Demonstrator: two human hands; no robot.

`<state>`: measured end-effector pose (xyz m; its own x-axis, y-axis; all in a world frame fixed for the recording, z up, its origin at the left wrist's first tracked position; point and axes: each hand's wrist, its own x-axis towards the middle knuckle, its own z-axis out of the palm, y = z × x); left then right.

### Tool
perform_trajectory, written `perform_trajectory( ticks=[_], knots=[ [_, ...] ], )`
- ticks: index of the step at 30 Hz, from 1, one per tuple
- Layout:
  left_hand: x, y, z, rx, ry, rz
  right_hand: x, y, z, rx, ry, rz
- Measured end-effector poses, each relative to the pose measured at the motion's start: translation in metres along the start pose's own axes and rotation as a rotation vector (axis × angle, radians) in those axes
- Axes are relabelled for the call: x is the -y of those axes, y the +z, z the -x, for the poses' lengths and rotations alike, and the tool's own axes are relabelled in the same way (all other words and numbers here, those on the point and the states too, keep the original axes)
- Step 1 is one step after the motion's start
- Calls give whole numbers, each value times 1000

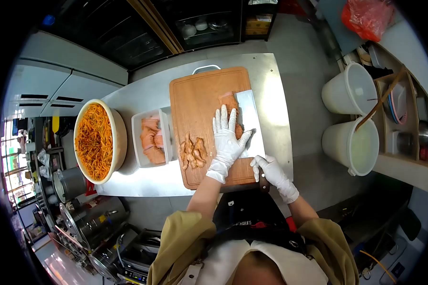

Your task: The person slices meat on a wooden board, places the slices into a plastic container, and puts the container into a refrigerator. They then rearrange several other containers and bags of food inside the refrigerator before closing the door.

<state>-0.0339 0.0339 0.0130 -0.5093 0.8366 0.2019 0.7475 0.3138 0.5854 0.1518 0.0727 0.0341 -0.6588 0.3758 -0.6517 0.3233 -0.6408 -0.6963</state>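
My left hand (229, 142), in a white glove, lies with fingers spread over an orange-brown piece of meat (229, 100) on the wooden cutting board (199, 97). Part of the meat is hidden under the palm. My right hand (273, 173), also gloved, is closed around the dark handle of a cleaver (255, 116). The cleaver's wide blade extends away from me along the board's right side, beside the meat and partly behind my left hand. Cut meat strips (193, 152) sit in a pile at the board's lower left.
A clear plastic tub (139, 135) of meat pieces stands left of the board on the metal table (266, 71). Farther left is a large cream basin (120, 137) of shredded orange food. Two white buckets (330, 92) stand right of the table.
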Motion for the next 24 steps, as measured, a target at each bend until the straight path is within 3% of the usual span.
perform_trajectory(
  ticks=[9, 15, 24],
  knots=[
    [7, -17, -30, -164, -62, 50, 2, 4, -5, 7, -2, 1],
    [18, -17, -46, 63, -52, -24, 3, 3, -5, 14, -5, -14],
    [19, -9, -45, -46, -26, -81, 1, 2, -7, 29, -11, -13]
  ],
)
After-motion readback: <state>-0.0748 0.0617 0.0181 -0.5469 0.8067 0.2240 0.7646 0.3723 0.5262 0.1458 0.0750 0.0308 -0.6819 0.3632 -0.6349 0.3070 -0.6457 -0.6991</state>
